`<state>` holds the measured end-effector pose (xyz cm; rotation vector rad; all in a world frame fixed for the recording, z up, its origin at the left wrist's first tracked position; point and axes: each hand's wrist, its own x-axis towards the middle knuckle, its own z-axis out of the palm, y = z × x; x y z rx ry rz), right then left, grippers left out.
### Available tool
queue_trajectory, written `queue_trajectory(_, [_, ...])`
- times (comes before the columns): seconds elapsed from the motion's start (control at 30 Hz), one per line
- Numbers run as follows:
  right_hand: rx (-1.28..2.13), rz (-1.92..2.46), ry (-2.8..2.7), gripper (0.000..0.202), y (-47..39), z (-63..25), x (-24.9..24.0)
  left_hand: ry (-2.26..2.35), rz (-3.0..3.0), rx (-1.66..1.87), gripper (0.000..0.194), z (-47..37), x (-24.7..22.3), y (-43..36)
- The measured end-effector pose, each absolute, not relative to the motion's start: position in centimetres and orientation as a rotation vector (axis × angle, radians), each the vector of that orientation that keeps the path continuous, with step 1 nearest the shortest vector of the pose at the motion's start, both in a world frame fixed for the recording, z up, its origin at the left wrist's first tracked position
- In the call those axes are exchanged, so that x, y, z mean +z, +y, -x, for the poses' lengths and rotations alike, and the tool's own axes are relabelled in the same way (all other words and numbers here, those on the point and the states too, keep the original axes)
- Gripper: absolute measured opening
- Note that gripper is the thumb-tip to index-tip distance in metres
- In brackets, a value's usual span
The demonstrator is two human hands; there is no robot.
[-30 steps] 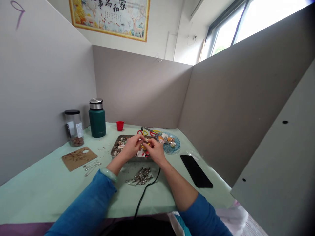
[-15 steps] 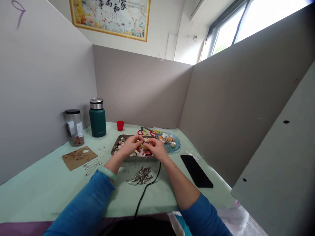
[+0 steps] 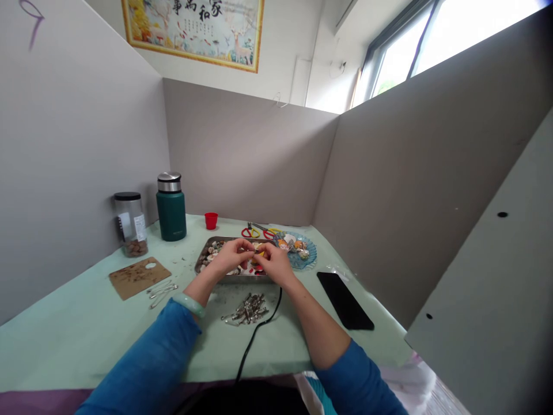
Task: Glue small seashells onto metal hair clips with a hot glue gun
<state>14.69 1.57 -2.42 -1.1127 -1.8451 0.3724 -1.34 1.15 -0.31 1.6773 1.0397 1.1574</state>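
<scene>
Both hands meet over a metal tray (image 3: 246, 279) of small assorted pieces. My left hand (image 3: 232, 255) is closed in a pinch, fingertips toward the right. Opposite it, my right hand (image 3: 275, 263) pinches at the same spot, the fingertips nearly touching. Whatever lies between them is too small to make out. A pile of small metal clasps (image 3: 250, 309) rests in front of the tray. Just right of the tray stands a blue glass plate (image 3: 311, 255) with orange and white pieces. Red- and yellow-handled pliers (image 3: 254, 232) lie behind the tray.
On the left are a green flask (image 3: 171, 212), a jar (image 3: 132, 225), a brown card (image 3: 138, 278) and large metal pins (image 3: 162, 292). A red cup (image 3: 211, 221) stands behind. A black phone (image 3: 344, 301) lies at right; a black cable (image 3: 256, 333) crosses the front.
The fingertips of both hands have shifted slightly and come closer together over the tray. Nothing else has visibly moved.
</scene>
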Motion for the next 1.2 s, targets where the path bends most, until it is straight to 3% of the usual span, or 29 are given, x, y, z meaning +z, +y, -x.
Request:
queue_trajectory(0.3, [0.153, 1.196, -1.949, 0.018, 1.1, -14.8, -2.1, 1.049, -1.761, 1.156, 0.022, 1.3, -0.2, 1.0])
queue_trajectory(1.2, [0.156, 1.231, -1.961, 0.019, 1.8, -15.2, -2.4, 1.085, -1.929, 1.201, 0.012, 1.8, -1.2, 2.3])
